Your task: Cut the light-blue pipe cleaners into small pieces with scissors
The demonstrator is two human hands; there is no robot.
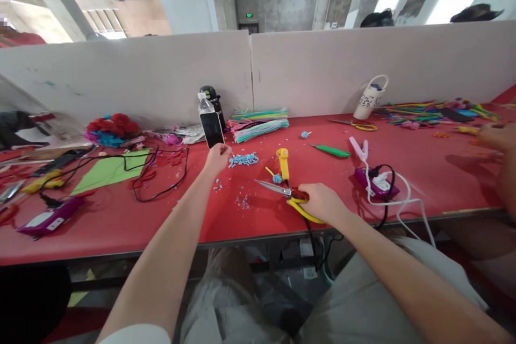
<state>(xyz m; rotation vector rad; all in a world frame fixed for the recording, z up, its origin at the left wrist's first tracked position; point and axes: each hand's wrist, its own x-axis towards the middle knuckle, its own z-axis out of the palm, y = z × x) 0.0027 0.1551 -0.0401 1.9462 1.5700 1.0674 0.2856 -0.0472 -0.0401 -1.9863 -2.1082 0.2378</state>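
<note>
My right hand (322, 203) is wrapped round the red and yellow handles of a pair of scissors (278, 188). Their blades are nearly together and point left over the red table. Fingers curled, my left hand (219, 158) is beside a pile of short light-blue pieces (244, 159); what it holds, if anything, is too small to see. Just behind it a phone (212, 129) leans against a clear bottle (202, 103). Beyond the scissors stands a yellow glue gun (283, 164), with a small blue fuzzy ball (277, 178) beside it.
A bundle of pastel pipe cleaners (260, 124) lies by the divider (322, 70). Green-handled tweezers (332, 151), other scissors (357, 124) and a purple power strip (377, 184) are to the right. Black cable (161, 196) loops at left. A co-worker's hand (497, 137) is far right.
</note>
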